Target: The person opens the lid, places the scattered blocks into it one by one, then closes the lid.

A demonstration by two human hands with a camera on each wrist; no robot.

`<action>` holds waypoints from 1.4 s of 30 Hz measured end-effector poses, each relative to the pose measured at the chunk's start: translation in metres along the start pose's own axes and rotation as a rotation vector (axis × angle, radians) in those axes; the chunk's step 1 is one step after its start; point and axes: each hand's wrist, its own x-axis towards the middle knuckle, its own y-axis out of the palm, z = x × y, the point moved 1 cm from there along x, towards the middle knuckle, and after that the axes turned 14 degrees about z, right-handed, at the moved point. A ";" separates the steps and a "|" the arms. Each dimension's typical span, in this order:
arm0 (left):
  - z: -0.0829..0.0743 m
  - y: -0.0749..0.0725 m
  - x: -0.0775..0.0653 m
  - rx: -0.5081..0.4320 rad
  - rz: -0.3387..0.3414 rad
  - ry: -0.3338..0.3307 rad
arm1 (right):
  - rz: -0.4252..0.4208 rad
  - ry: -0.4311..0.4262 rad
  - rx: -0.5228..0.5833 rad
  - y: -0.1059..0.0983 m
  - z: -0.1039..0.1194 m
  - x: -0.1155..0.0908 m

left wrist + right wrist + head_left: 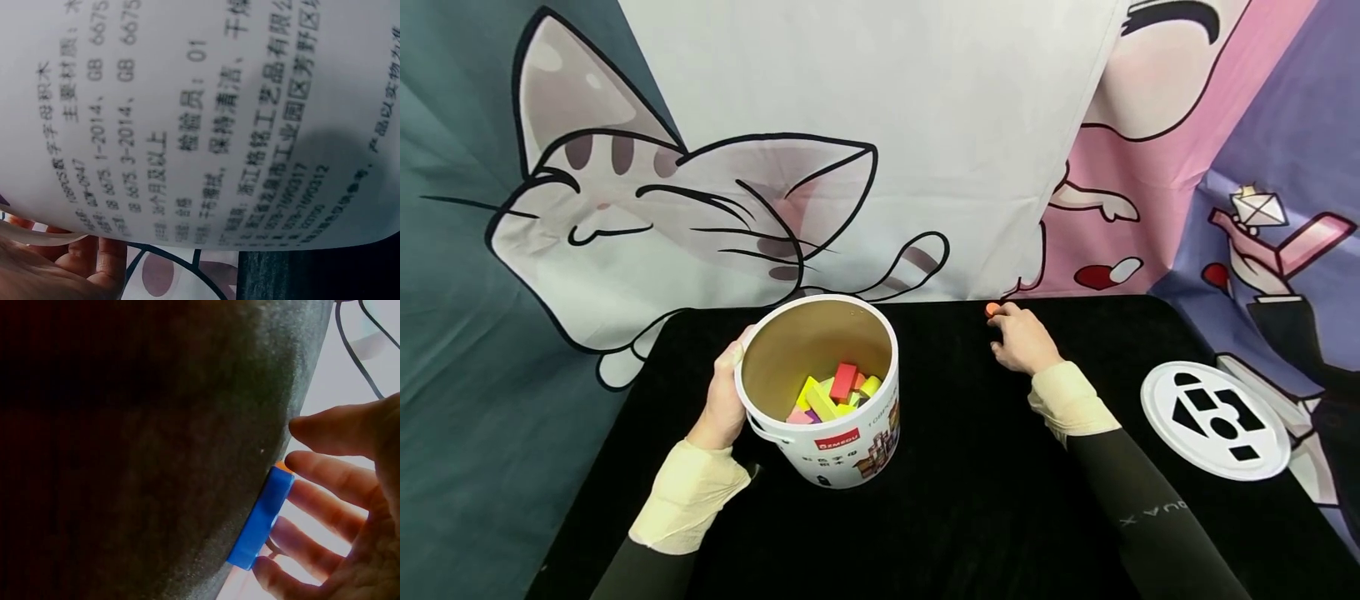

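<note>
My left hand (pixel 724 404) grips the left side of a white bucket (pixel 844 468), tilted so that its mouth shows. Red, yellow and pink blocks (pixel 822 403) lie inside it. The left wrist view shows its printed wall, with the fingers (pixel 111 259) at the rim. Near the table's far edge, my right hand (pixel 1022 337) reaches to an orange block (pixel 992 309). In the right wrist view, a blue block (pixel 261 517) lies close against the outstretched fingers, with a bit of orange behind it. The thumb stands apart from the blocks.
A white lid (pixel 1206 460) with shaped cut-outs lies at the right of the black-covered table (pixel 970 500). A cloth with cartoon drawings (pixel 970 125) hangs right behind the table's far edge.
</note>
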 end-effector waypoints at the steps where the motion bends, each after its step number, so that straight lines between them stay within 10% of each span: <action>1: 0.000 0.000 0.000 0.001 -0.009 -0.006 | -0.007 -0.003 0.001 0.000 0.000 -0.001; 42: 0.001 -0.001 -0.001 0.006 -0.012 -0.020 | 0.054 0.013 -0.060 -0.011 -0.019 0.000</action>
